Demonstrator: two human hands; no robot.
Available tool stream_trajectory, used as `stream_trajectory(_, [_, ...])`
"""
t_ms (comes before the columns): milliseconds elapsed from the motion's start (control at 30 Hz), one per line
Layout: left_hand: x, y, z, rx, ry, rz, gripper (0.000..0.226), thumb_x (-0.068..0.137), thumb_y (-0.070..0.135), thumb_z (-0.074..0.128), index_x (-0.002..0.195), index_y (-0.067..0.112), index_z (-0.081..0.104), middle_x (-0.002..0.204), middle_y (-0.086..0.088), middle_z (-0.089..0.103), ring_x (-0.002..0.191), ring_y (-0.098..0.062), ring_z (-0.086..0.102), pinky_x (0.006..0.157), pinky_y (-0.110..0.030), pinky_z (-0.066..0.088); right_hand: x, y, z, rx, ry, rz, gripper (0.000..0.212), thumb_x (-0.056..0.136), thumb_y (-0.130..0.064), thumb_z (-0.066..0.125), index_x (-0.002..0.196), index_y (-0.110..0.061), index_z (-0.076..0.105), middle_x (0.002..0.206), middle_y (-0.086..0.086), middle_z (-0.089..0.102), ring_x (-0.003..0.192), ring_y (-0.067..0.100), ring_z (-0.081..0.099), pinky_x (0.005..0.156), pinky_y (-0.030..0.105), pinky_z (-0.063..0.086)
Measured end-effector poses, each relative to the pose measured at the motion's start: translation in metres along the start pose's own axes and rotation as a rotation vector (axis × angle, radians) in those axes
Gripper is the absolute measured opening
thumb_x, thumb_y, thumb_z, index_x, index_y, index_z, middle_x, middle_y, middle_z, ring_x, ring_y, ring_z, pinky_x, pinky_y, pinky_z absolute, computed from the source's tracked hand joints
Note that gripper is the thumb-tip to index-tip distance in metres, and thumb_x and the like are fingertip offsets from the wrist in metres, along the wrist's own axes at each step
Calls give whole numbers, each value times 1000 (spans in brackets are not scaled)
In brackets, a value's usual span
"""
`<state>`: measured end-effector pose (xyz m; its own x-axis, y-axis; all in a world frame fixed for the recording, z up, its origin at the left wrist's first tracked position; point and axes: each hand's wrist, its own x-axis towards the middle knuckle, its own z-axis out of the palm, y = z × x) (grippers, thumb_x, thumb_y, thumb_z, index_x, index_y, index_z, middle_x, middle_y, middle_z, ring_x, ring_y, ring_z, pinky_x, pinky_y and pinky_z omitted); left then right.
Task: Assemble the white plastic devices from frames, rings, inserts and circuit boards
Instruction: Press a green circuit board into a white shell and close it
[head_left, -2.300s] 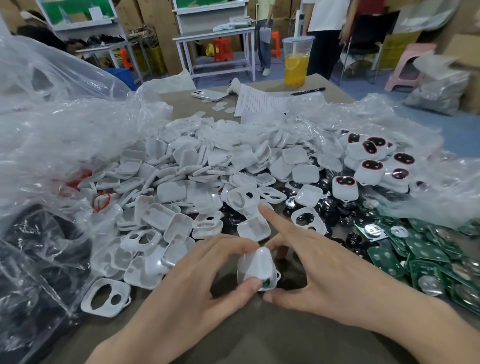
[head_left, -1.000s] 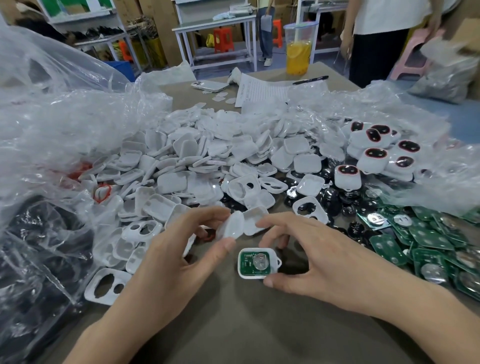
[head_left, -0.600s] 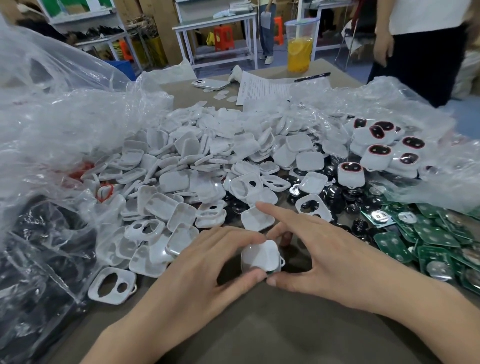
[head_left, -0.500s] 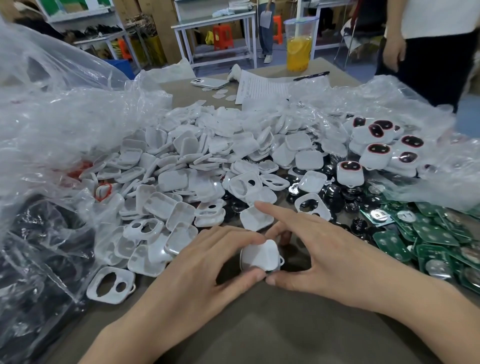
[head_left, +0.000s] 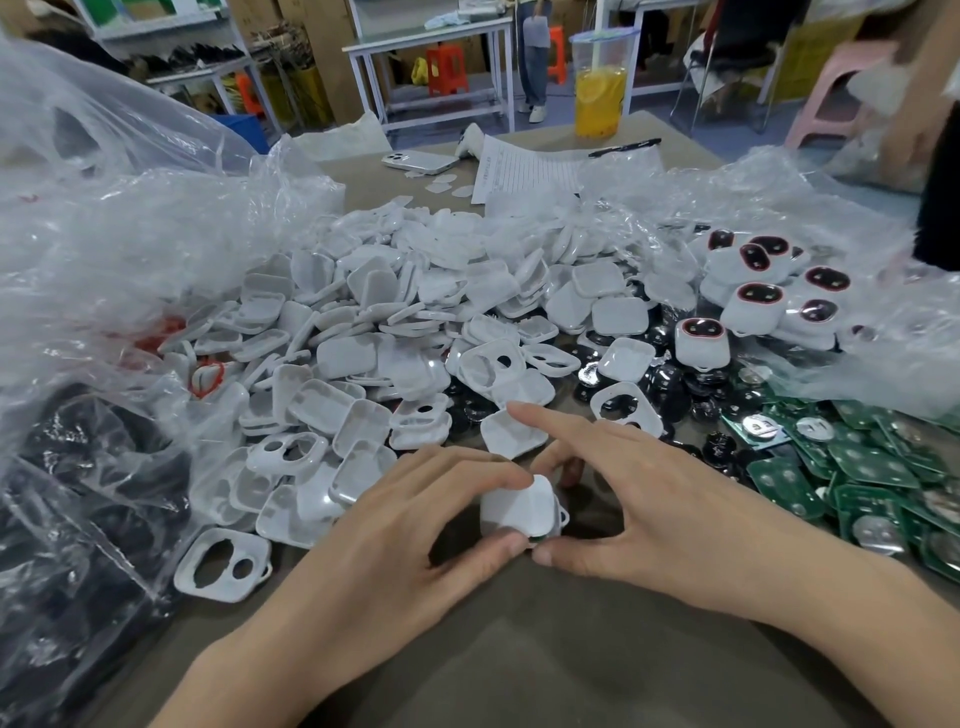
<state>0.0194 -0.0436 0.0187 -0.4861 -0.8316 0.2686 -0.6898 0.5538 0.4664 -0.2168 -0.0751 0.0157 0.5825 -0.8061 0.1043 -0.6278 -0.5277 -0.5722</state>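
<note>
Near edge: bare brown tabletop (head_left: 519, 649), both forearms coming in over it.
Left hand: the left hand (head_left: 384, 545) is curled round the white device (head_left: 517, 506), thumb at its near-left corner and fingertips over its far-left edge, a tight pinch.
Right hand: the right hand (head_left: 685, 514) sets its thumb against the near-right corner. Its index finger is out straight over the heap, and its other fingers curl behind the device, where contact is hidden.
Device: middle of the near edge, squarely between the two hands, smooth cover up, small loop poking out to the right.
What the move turns on: a sliver of green circuit board (head_left: 536, 539) peeks out along the near side, right where the thumbs meet. I'd judge the cover unseated there, so the squeeze belongs to the thumbs, both equally close.
Just left: an empty two-hole frame (head_left: 221, 564), lying flat.
Middle: a heap of white shells (head_left: 395, 322), with black inserts (head_left: 665, 384) beside it.
Right edge: loose green boards (head_left: 857, 467).
Far right: finished units (head_left: 758, 296) with dark, red-rimmed faces.
Far edge: paper sheet (head_left: 524, 174), phone (head_left: 418, 161), orange drink (head_left: 600, 88).
</note>
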Motion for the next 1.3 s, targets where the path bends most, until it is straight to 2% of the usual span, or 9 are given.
stream_trajectory(200, [1,0,-1,-2,-36,-6,33,96,54,54,126,41,58,127,31,53,125,8,50,101,-14,39,1,-2,-1,0,-12,-13,84,76,-72,56,141,-71,2,123,-39,45,120,-11,40,98,2,26])
stream_trajectory(400, [2,-1,0,-8,-42,-11,32,96,50,58,125,38,59,126,31,54,125,8,49,100,-7,35,1,-1,0,-4,-14,-15,83,77,-72,55,143,-68,4,120,-35,49,117,-7,42,97,3,28])
stream_trajectory(567, [0,-3,1,-61,-30,-22,31,96,52,58,125,42,56,125,30,57,122,4,54,98,-11,39,0,0,0,-3,-11,-15,82,77,-72,55,141,-72,3,117,-34,52,116,-10,42,97,6,32])
stream_trajectory(700, [-1,-6,3,-241,82,-74,35,92,48,64,125,41,58,120,25,65,114,0,62,94,-11,44,-1,2,0,-14,-9,-9,85,76,-73,57,142,-71,4,117,-30,53,119,-5,42,98,7,33])
stream_trajectory(800, [1,-9,2,-278,190,-89,35,90,46,65,124,40,59,119,22,67,113,-6,65,92,-12,46,-1,2,0,-12,-18,-32,84,79,-68,60,144,-66,6,117,-36,50,117,-3,44,99,7,30])
stream_trajectory(933, [4,-13,-1,-280,321,-138,31,93,42,71,121,38,59,117,21,68,107,-4,66,88,-9,46,0,3,0,-4,-21,-57,78,81,-63,63,142,-63,15,118,-39,48,113,-6,45,97,6,30])
stream_trajectory(1033, [5,-14,-1,-261,370,-180,32,90,44,69,119,40,58,115,25,66,101,-2,66,84,-7,45,-1,3,-1,-19,-14,-85,62,82,-64,60,134,-62,27,117,-37,50,113,-5,46,95,7,31])
stream_trajectory(1200, [4,-17,0,-214,374,-231,32,86,47,64,117,48,56,115,31,65,101,2,65,84,-5,44,0,3,-2,-98,-37,-145,35,89,-63,55,123,-54,53,117,-30,52,112,4,49,95,18,39])
stream_trajectory(1300, [4,-17,-2,-186,351,-211,33,88,45,64,120,45,56,117,28,65,102,0,65,85,-7,46,-1,4,-1,-76,-18,-155,29,88,-59,59,115,-49,64,114,-27,54,108,4,51,93,17,39])
